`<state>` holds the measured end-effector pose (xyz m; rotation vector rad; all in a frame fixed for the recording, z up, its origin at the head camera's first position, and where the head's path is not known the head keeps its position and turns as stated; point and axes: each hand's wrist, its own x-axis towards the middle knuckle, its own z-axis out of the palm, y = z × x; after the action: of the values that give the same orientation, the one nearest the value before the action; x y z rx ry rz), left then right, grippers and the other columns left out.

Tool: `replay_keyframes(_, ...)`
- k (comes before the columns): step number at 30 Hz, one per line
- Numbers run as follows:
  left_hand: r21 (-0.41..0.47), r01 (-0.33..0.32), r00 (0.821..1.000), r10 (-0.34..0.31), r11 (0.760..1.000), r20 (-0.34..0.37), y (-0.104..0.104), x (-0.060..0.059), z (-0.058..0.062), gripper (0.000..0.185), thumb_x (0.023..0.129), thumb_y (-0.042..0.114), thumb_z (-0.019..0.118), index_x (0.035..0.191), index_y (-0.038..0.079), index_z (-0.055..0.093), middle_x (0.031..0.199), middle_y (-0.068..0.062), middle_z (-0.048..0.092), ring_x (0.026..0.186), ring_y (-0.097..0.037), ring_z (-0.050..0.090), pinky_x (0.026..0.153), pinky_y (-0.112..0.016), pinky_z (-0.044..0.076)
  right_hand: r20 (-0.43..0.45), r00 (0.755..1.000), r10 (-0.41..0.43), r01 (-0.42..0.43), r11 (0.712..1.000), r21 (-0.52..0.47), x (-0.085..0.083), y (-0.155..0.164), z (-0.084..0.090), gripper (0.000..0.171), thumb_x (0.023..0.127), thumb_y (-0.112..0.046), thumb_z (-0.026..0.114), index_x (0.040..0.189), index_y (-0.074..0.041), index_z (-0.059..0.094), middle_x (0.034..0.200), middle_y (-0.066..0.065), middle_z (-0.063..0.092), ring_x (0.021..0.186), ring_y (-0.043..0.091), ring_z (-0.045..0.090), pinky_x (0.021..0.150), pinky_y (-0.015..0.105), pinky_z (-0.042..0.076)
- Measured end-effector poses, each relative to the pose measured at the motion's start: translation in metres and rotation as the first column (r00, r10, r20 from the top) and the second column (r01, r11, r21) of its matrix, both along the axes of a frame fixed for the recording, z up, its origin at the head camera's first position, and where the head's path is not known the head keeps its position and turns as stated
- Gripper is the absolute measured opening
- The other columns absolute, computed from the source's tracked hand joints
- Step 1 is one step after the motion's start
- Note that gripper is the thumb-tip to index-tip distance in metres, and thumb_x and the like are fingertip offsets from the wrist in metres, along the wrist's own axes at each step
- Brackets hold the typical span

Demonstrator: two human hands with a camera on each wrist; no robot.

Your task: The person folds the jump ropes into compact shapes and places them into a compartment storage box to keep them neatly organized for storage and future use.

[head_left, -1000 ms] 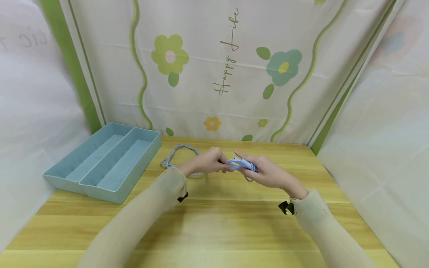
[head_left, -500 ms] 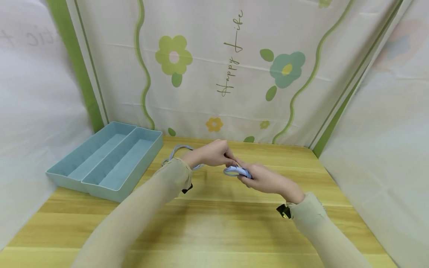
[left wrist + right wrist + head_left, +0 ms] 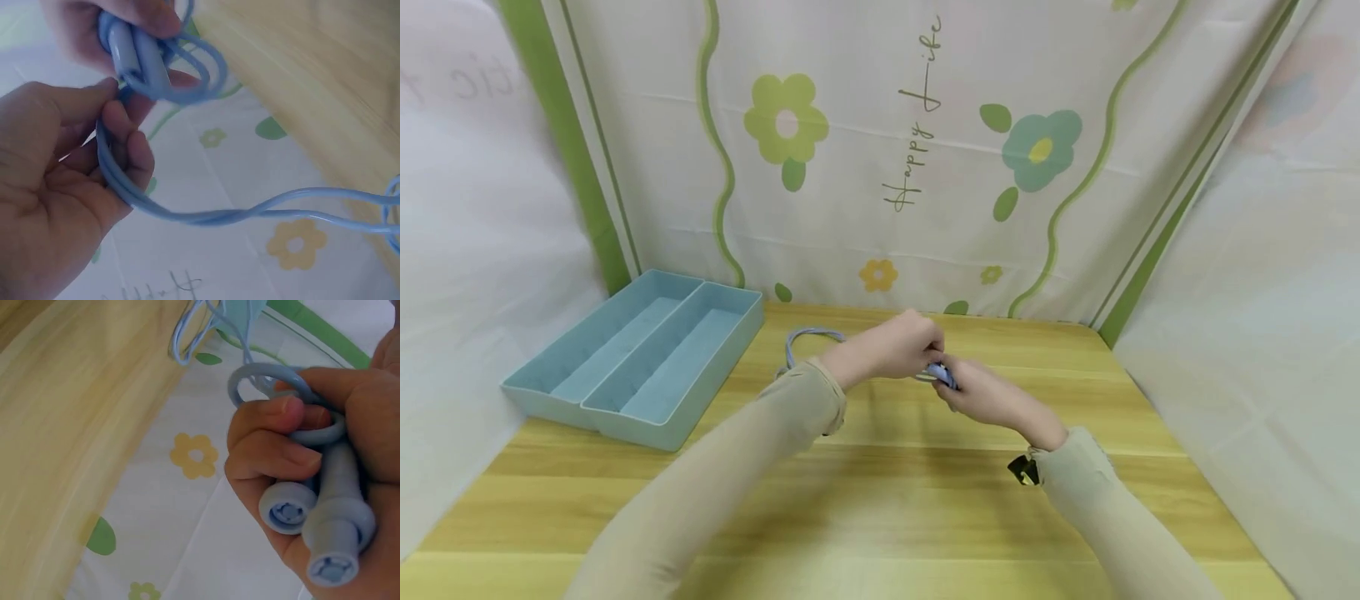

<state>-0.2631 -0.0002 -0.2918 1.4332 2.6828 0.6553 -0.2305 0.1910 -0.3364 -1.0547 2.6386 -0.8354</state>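
Here, two hands work a pale blue skipping rope above a wooden table.

Tray: a light blue two-compartment tray [image 3: 638, 367] sits at the table's left rear, well apart from the hands.

Loose rope: the free length of the skipping rope [image 3: 808, 337] trails in a loop on the table behind the left forearm, between the tray and the hands.

Left hand: the left hand [image 3: 895, 350] has its fingers curled round a doubled strand of rope [image 3: 187, 212], pinching it just below the bundle.

Handles: the two handles [image 3: 325, 525] lie side by side in the other palm, coils of rope wound about them.

Right hand: the right hand [image 3: 981, 396] grips the handles and coils, fingers and thumb closed over them.

Change: a second ago the hands stood slightly apart with the bundle plain between them; now they press together and the left has moved over the bundle. By the look of it, another turn of rope is being wound on and the loose loop is shortening.

Surface: a yellow wood-grain table [image 3: 880, 508].

Room: a white cloth backdrop [image 3: 917, 150] with green and teal flowers and script lettering; plain pale sheets at both sides.
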Motion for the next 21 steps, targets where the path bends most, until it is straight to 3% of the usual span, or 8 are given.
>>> replay_keyframes(3, -0.037, -0.035, 0.991, 0.030, 0.999, -0.129, 0.006, 0.012, 0.004, 0.032, 0.099, 0.003, 0.056, 0.069, 0.010, 0.066, 0.060, 0.004, 0.046, 0.052, -0.007, 0.036, 0.052, -0.020, 0.033, -0.011, 0.998, -0.054, 0.053, 0.997, -0.051, -0.002, 0.002, -0.001, 0.010, 0.105, -0.008, 0.046, 0.112, -0.002, 0.051, 0.070, 0.004, 0.054, 0.054, 0.012, 0.046, 0.051, 0.029, 0.041)
replay_keyframes(5, -0.038, -0.040, 0.966, 0.029, 0.998, -0.259, 0.007, 0.019, 0.003, 0.026, 0.095, -0.003, 0.058, 0.077, 0.009, 0.072, 0.066, 0.002, 0.055, 0.057, -0.009, 0.045, 0.056, -0.021, 0.037, -0.017, 0.995, -0.098, 0.096, 0.990, -0.105, -0.003, 0.004, -0.001, 0.011, 0.105, -0.009, 0.047, 0.113, -0.003, 0.051, 0.074, 0.007, 0.057, 0.058, 0.015, 0.051, 0.052, 0.031, 0.043)
replay_keyframes(8, 0.028, -0.012, 0.878, 0.024, 1.000, -0.477, 0.009, 0.027, -0.004, 0.022, 0.088, -0.011, 0.062, 0.090, 0.007, 0.075, 0.079, -0.002, 0.066, 0.070, -0.014, 0.058, 0.065, -0.024, 0.046, -0.024, 0.985, -0.169, 0.162, 0.970, -0.183, -0.005, 0.005, -0.001, 0.010, 0.104, -0.011, 0.050, 0.109, -0.004, 0.054, 0.075, 0.010, 0.058, 0.060, 0.018, 0.054, 0.053, 0.033, 0.045)
replay_keyframes(11, 0.167, 0.055, 0.792, 0.059, 0.984, -0.608, 0.013, 0.033, -0.015, 0.024, 0.083, -0.016, 0.063, 0.090, 0.004, 0.072, 0.081, -0.004, 0.068, 0.073, -0.018, 0.059, 0.072, -0.026, 0.047, -0.023, 0.969, -0.246, 0.233, 0.941, -0.246, -0.006, 0.006, 0.000, 0.009, 0.102, -0.009, 0.052, 0.103, -0.003, 0.058, 0.071, 0.008, 0.057, 0.054, 0.018, 0.052, 0.049, 0.031, 0.045)
replay_keyframes(14, 0.293, 0.114, 0.759, 0.107, 0.949, -0.643, 0.018, 0.039, -0.027, 0.022, 0.084, -0.014, 0.064, 0.097, 0.001, 0.072, 0.085, -0.005, 0.069, 0.078, -0.019, 0.062, 0.077, -0.025, 0.049, -0.052, 0.945, -0.322, 0.293, 0.907, -0.302, -0.006, 0.008, 0.001, 0.012, 0.097, -0.002, 0.056, 0.107, 0.002, 0.062, 0.069, 0.007, 0.057, 0.051, 0.018, 0.049, 0.047, 0.030, 0.044)
replay_keyframes(16, 0.363, 0.136, 0.767, 0.134, 0.922, -0.627, 0.019, 0.042, -0.035, 0.024, 0.085, -0.012, 0.067, 0.105, 0.000, 0.073, 0.089, -0.006, 0.070, 0.084, -0.019, 0.065, 0.082, -0.023, 0.050, -0.062, 0.929, -0.365, 0.325, 0.883, -0.339, -0.005, 0.009, 0.003, 0.021, 0.093, 0.001, 0.059, 0.113, 0.006, 0.061, 0.071, 0.007, 0.058, 0.052, 0.018, 0.050, 0.047, 0.029, 0.045)
replay_keyframes(17, 0.410, 0.137, 0.789, 0.152, 0.902, -0.596, 0.019, 0.043, -0.038, 0.027, 0.085, -0.011, 0.069, 0.110, -0.002, 0.072, 0.092, -0.007, 0.071, 0.088, -0.020, 0.066, 0.083, -0.022, 0.050, -0.063, 0.923, -0.380, 0.335, 0.873, -0.356, -0.005, 0.009, 0.005, 0.024, 0.091, 0.002, 0.062, 0.115, 0.007, 0.061, 0.072, 0.008, 0.059, 0.053, 0.019, 0.051, 0.047, 0.029, 0.045)
replay_keyframes(21, 0.624, 0.102, 0.914, 0.174, 0.775, -0.366, 0.018, 0.040, -0.047, 0.025, 0.086, -0.004, 0.074, 0.112, -0.004, 0.072, 0.096, -0.011, 0.073, 0.086, -0.019, 0.070, 0.076, -0.017, 0.052, -0.050, 0.920, -0.388, 0.342, 0.861, -0.377, -0.006, 0.013, 0.010, 0.026, 0.088, 0.002, 0.065, 0.114, 0.006, 0.064, 0.070, 0.008, 0.060, 0.054, 0.020, 0.054, 0.046, 0.029, 0.046)
